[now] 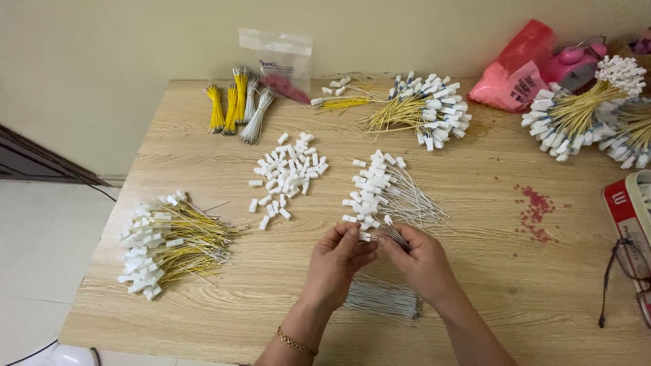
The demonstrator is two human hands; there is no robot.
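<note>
Hands meet at the near middle of the wooden desk (515,285), fingertips together. Left hand (337,261) pinches a small white connector (366,236) between thumb and fingers; right hand (419,257) pinches thin grey wires (395,234) at the same spot, so connector and wire ends touch (whether the wire is seated, cannot tell). Gold bracelet (296,341) on the left wrist.

Places below are relative to the hands:
- just behind, touching the fingertips: pile of grey wires with white connectors (383,193), wires fanned to the right.
- under the right wrist, nearer the desk edge: bundle of bare grey wires (383,298), lying flat.
- behind and to the left: loose white connectors (286,173), scattered, no wires on them.
- well to the left: heap of yellow wires with white connectors (166,240).
- far back left: upright-looking bunches of yellow and grey wires (237,105), with a clear plastic bag (281,61) just beside them against the wall.
- far back centre: fan of yellow wires with white connectors (424,108).
- far back right: bound bunches of yellow wires with white connectors (583,112), and a red plastic bag (515,64) next to a pink object (kind unclear).
- right: small red bits (536,207) sprinkled on the desk.
- far right edge: red and white box (627,203) partly out of view, eyeglasses (624,271) in front of it.
</note>
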